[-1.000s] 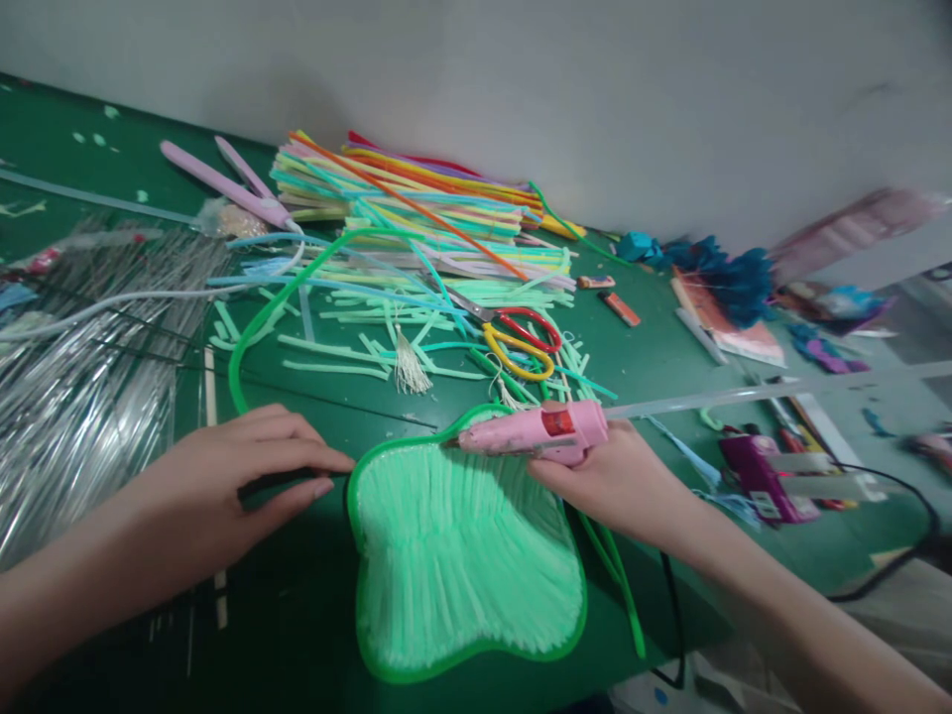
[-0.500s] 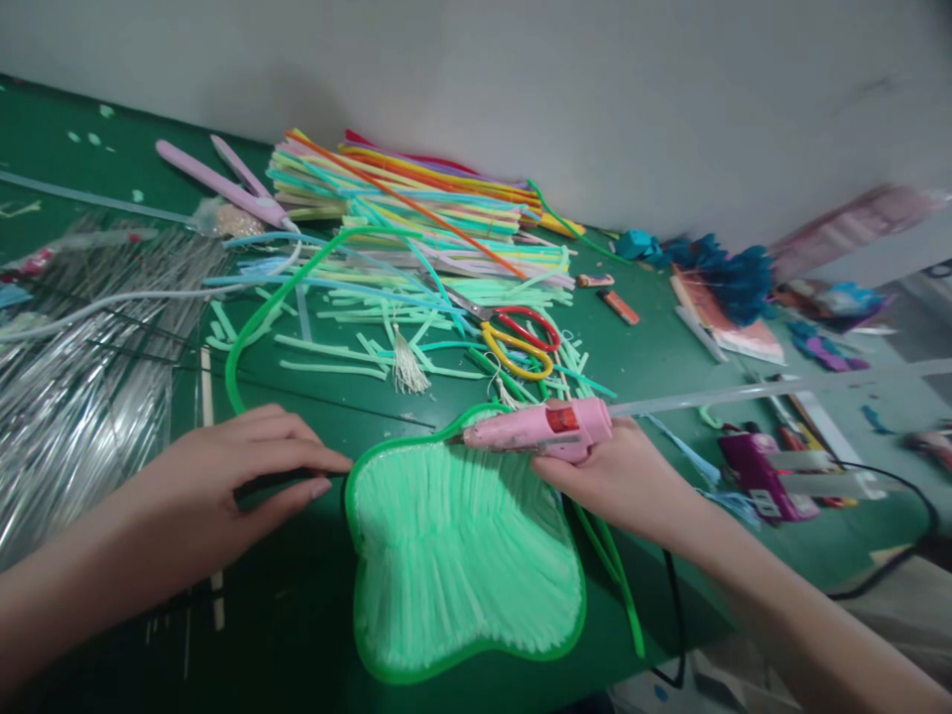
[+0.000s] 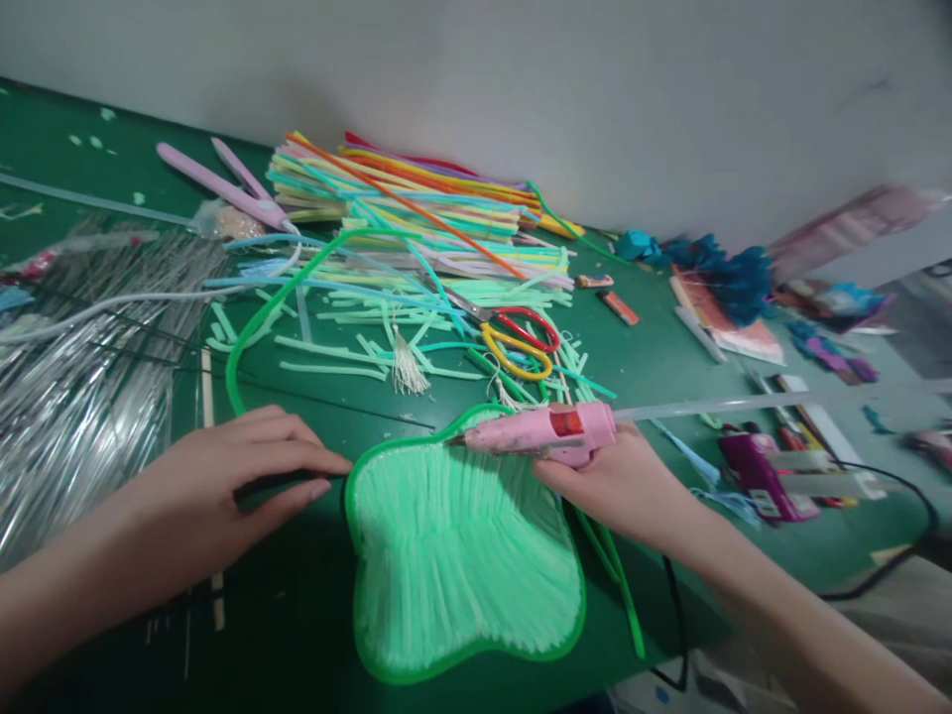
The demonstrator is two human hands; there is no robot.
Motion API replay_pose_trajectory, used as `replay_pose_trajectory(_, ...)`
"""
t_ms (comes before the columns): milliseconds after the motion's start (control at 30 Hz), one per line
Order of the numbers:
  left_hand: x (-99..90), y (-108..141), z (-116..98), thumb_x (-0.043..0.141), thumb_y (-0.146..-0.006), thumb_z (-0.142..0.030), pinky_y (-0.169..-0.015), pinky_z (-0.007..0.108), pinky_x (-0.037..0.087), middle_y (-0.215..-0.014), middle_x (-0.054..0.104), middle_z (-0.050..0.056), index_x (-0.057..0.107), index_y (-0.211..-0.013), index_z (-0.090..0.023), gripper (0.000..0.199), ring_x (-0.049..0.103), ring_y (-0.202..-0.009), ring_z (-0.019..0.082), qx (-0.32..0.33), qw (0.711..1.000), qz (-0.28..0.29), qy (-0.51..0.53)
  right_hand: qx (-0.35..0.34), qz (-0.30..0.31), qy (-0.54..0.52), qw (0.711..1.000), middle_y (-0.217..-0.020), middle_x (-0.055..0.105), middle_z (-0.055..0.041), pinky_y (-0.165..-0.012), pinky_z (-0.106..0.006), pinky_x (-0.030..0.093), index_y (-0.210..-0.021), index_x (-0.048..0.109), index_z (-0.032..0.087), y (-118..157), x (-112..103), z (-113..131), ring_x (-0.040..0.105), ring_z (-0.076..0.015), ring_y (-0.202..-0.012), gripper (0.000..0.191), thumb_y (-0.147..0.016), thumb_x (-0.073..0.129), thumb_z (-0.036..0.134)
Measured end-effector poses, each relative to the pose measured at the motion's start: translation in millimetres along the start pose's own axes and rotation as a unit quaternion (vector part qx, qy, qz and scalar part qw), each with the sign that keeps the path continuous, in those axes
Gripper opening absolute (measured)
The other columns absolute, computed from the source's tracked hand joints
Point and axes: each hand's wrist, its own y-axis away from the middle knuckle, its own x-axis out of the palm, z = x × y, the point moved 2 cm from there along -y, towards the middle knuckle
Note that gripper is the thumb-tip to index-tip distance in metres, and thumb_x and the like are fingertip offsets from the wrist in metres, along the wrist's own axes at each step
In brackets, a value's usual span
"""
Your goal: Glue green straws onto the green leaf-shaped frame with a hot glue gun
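Observation:
A light green wing-like panel [image 3: 461,555] made of pipe cleaners, bordered by a darker green pipe cleaner, lies flat on the table. My right hand [image 3: 625,486] is wrapped round a pink hot glue gun [image 3: 528,432], with a long clear glue stick [image 3: 706,405] coming out of its back. The gun's nozzle is at the panel's top edge, left of its upper bump. At the panel's upper left corner is my left hand [image 3: 245,476], thumb and index finger apart, fingertips at or touching the border. A loose green pipe cleaner [image 3: 257,315] arches behind that hand.
Red and yellow scissors [image 3: 521,342] lie beyond the panel among cut green pieces and a cream tassel [image 3: 408,365]. Behind them are pipe cleaner bundles [image 3: 402,208] and a pink hair straightener [image 3: 223,183]. Silvery strands [image 3: 96,377] spread at left; a magenta box [image 3: 766,476] stands right.
The glue gun's nozzle has shifted slightly left along the panel's top edge, and its glue stick tilts a little differently. My left hand and the panel stay where they were.

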Motion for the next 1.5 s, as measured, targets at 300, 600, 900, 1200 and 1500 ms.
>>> replay_pose_trajectory(300,-4.1,-6,-4,0.067,-0.094,-0.046,-0.074,0.021,0.059,-0.092,0.082,-0.002,0.085,-0.101,-0.04,0.021,0.077,-0.085,0.018,-0.016,1.0,0.011,-0.004,0.023,-0.007,0.041,0.999,-0.085,0.084,0.0065,-0.08,-0.034,0.069,-0.1,0.086,0.035,4,0,-13,0.082,-0.0252,-0.086,0.037,-0.087,0.059,0.015)
replay_pose_trajectory(600,-8.3,3,-7,0.064,-0.097,-0.054,-0.085,0.026,0.058,-0.102,0.08,-0.003,0.083,-0.106,-0.039,0.026,0.074,-0.094,0.018,-0.076,0.996,-0.036,-0.02,0.017,-0.086,0.005,0.996,-0.087,0.077,-0.0006,-0.067,-0.034,0.062,-0.11,0.077,0.028,25,-19,-32,0.074,-0.0224,-0.073,0.021,-0.1,0.06,0.037)
replay_pose_trajectory(900,-28.7,9,29,0.044,-0.104,-0.062,-0.113,0.061,0.046,-0.124,0.068,0.013,0.058,-0.138,-0.026,0.052,0.061,-0.123,0.039,-0.14,0.939,-0.184,-0.253,0.043,-0.245,0.19,0.95,-0.119,0.068,-0.0155,-0.084,-0.042,0.061,-0.115,0.061,0.021,10,-56,-124,0.072,-0.0295,-0.101,0.022,-0.106,0.056,0.04)
replay_pose_trajectory(1200,-45.7,3,26,0.052,-0.093,-0.063,-0.084,0.05,0.06,-0.092,0.08,0.006,0.065,-0.097,-0.028,0.037,0.077,-0.09,0.038,-0.182,0.908,-0.162,-0.341,0.046,-0.181,0.283,0.941,-0.137,0.068,-0.0103,-0.095,-0.046,0.063,-0.135,0.066,0.021,2,-52,-167,0.071,-0.0254,-0.115,0.038,-0.104,0.071,0.04)
replay_pose_trajectory(1500,-49.3,-2,-4,0.055,-0.089,-0.06,-0.051,0.031,0.048,-0.058,0.07,-0.009,0.061,-0.076,-0.032,0.031,0.07,-0.053,0.023,-0.179,0.922,-0.208,-0.274,0.042,-0.177,0.316,0.931,-0.133,0.069,-0.0137,-0.091,-0.044,0.063,-0.132,0.068,0.02,6,-46,-168,0.071,-0.0265,-0.111,0.03,-0.104,0.069,0.032)
